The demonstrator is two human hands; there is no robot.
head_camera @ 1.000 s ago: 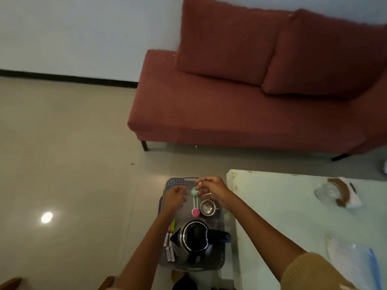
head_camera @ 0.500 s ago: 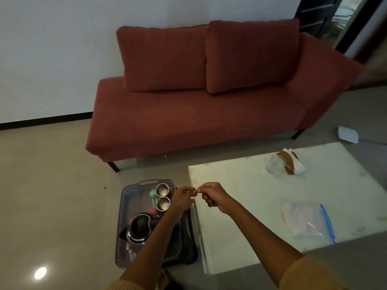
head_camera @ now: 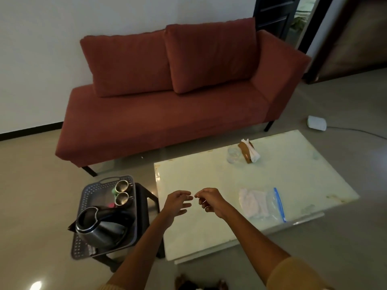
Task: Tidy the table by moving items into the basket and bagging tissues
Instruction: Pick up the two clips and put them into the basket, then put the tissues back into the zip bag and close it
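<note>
Item: clear zip-top plastic bag with blue seal strip [head_camera: 264, 203], tissues inside, on pale glass-topped bench [head_camera: 201, 172] at 3 o'clock of your right hand [head_camera: 209, 199]. Light, limp, slippery; pinch near the seal. Left hand [head_camera: 177, 203] fingers released, right loosely curled, both empty.

Rust-red fabric sofa [head_camera: 167, 114] with two back cushions, against plain white wall [head_camera: 37, 49]. Glossy grey tiled floor [head_camera: 31, 195], lamp glare lower left. Dark wooden doorway [head_camera: 276, 15] upper right. Small white device [head_camera: 316, 122], corded, on floor.
</note>
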